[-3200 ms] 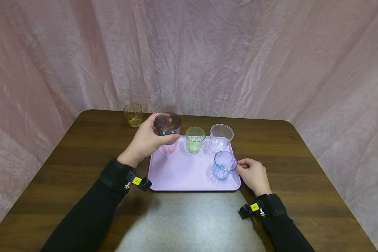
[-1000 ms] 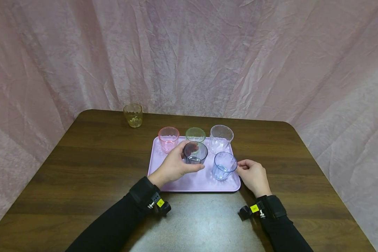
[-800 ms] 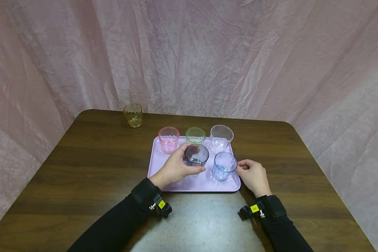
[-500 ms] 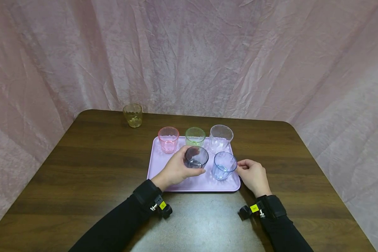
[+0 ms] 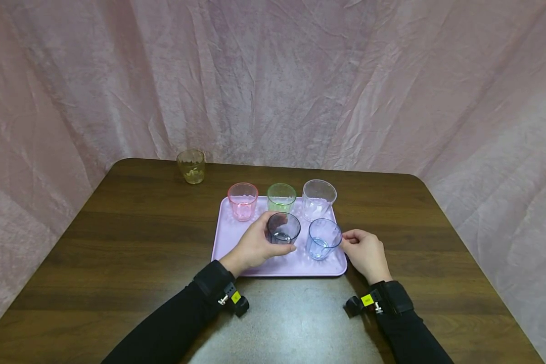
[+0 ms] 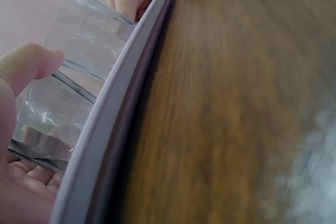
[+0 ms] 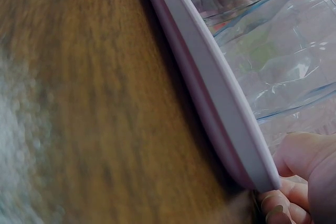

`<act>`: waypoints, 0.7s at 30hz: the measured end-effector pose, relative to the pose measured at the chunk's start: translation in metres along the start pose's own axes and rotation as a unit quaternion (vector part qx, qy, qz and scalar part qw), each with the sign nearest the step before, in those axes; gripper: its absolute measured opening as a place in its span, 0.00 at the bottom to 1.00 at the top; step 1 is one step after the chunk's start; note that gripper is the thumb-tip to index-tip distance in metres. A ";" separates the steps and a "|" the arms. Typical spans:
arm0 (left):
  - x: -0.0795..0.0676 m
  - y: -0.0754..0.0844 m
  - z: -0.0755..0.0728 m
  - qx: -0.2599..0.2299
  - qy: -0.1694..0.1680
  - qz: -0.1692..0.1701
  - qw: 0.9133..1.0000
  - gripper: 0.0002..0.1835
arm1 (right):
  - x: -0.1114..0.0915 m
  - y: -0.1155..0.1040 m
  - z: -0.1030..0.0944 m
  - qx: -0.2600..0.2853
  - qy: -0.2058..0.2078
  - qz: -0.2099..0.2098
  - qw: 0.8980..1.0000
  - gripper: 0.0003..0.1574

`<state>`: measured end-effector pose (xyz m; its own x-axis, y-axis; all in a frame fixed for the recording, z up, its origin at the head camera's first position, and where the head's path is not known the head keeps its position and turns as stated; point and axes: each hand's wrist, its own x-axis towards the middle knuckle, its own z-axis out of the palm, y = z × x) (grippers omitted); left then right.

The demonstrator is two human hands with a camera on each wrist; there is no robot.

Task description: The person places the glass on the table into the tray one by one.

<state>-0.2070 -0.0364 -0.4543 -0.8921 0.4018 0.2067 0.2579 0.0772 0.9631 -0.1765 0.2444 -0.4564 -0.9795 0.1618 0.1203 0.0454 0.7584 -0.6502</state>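
My left hand [image 5: 254,246] holds a smoky grey glass [image 5: 284,230] upright over the front middle of the lilac tray [image 5: 296,268], thumb on the near side and fingers behind. In the left wrist view the grey glass [image 6: 55,106] stands low behind the tray's rim. A blue glass [image 5: 323,241] is on the tray just right of it. My right hand [image 5: 366,254] pinches the tray's right edge beside the blue glass; in the right wrist view the thumb is above the rim and the fingers are curled beneath.
Along the tray's back stand a pink glass [image 5: 243,203], a green glass [image 5: 281,194] and a clear glass [image 5: 319,199]. An amber glass [image 5: 192,167] sits at the far left edge of the wooden table [image 5: 132,237]. A pink curtain [image 5: 273,86] hangs behind.
From over the pink glass, my left hand has carried the grey glass right and toward me, then slightly lower beside the blue one. The right hand stays at the tray's edge.
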 end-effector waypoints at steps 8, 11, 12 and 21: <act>-0.001 0.000 0.001 -0.013 -0.006 0.008 1.000 0.40 | 0.001 0.001 0.000 0.000 0.002 -0.003 1.000 0.09; -0.001 0.001 0.001 -0.012 -0.008 0.008 1.000 0.41 | 0.001 0.002 0.000 0.000 0.004 -0.006 1.000 0.09; -0.001 0.001 0.001 -0.011 -0.008 0.007 1.000 0.41 | 0.001 0.002 0.000 0.000 0.004 -0.006 1.000 0.09; -0.010 0.029 -0.001 -0.009 -0.010 0.009 1.000 0.44 | 0.001 0.002 0.000 -0.001 -0.005 0.002 1.000 0.09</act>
<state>-0.1911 -0.0393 -0.4285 -0.8795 0.4217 0.2207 0.2672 0.0536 0.9622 -0.1775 0.2456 -0.4578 -0.9811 0.1581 0.1112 0.0486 0.7586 -0.6497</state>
